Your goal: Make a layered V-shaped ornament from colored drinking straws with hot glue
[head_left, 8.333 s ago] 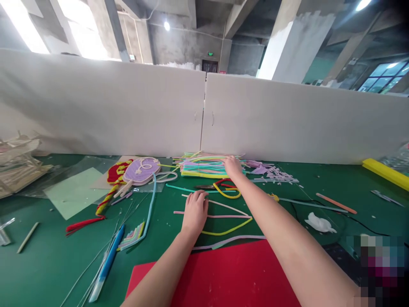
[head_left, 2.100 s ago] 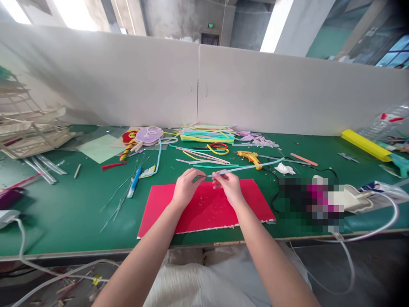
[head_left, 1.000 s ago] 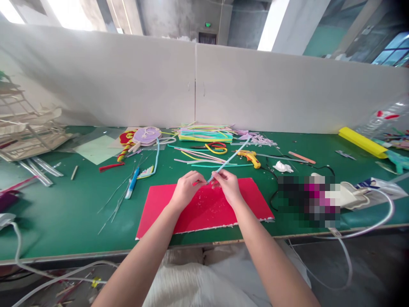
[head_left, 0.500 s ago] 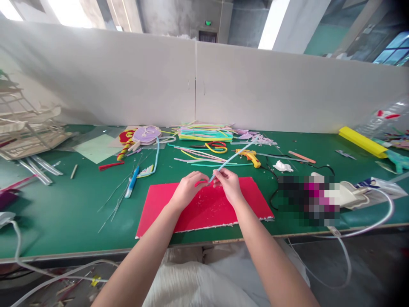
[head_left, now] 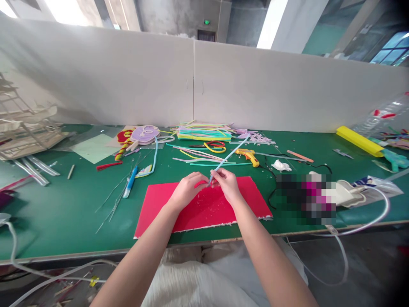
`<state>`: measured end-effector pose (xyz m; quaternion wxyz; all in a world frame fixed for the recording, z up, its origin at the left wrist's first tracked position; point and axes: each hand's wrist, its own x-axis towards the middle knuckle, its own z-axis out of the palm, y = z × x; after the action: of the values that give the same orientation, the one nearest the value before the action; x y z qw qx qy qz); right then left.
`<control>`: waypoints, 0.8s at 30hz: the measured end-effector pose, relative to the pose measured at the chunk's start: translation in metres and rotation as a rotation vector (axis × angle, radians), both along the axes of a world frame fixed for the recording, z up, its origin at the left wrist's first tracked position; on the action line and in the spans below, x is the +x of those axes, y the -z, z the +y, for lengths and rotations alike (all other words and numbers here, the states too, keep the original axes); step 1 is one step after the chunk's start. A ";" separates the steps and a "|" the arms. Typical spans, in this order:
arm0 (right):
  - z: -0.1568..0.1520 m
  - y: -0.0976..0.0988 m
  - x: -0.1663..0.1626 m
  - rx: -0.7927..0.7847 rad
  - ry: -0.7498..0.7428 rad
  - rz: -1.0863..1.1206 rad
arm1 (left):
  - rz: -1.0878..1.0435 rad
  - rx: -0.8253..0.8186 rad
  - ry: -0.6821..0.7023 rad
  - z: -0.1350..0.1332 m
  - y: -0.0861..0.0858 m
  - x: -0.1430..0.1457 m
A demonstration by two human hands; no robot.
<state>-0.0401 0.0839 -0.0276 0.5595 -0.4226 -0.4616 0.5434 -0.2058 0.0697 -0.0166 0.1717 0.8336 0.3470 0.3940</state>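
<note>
A light blue pipe cleaner [head_left: 230, 152] slants up and to the right from between my hands. My right hand [head_left: 225, 182] pinches it near its lower end. My left hand [head_left: 191, 189] has its fingers closed at the very tip of the same stem, and the fingertips of both hands nearly meet. Both hands are above a red board [head_left: 204, 209] strewn with small pale specks. Just beyond them lie several loose pipe cleaners [head_left: 204, 157] and red-and-yellow-handled scissors [head_left: 217, 147].
Behind is a bundle of coloured pipe cleaners [head_left: 204, 133]. A yellow glue gun [head_left: 248, 157] and white fluff [head_left: 281, 165] lie to the right. Leftward are a blue pen-like tool [head_left: 130, 183], thin wires [head_left: 115, 200] and a purple fuzzy piece [head_left: 145, 134]. A white partition [head_left: 128, 76] closes the back.
The pipe cleaner's free upper end has swung slightly left and stands a little steeper. Both hands stay almost in place; the whole view has shifted slightly.
</note>
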 end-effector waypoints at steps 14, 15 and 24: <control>-0.005 -0.008 -0.006 0.041 0.037 0.012 | 0.062 0.128 -0.396 0.001 0.000 0.001; -0.005 -0.008 -0.006 0.043 0.036 0.013 | 0.062 0.133 -0.424 0.001 0.000 0.001; -0.002 -0.003 -0.004 0.024 0.012 0.039 | -0.151 -0.139 -0.115 0.003 -0.002 0.002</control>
<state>-0.0437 0.0821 -0.0243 0.5766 -0.4081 -0.4546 0.5425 -0.2038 0.0722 -0.0145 0.2318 0.7662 0.4069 0.4400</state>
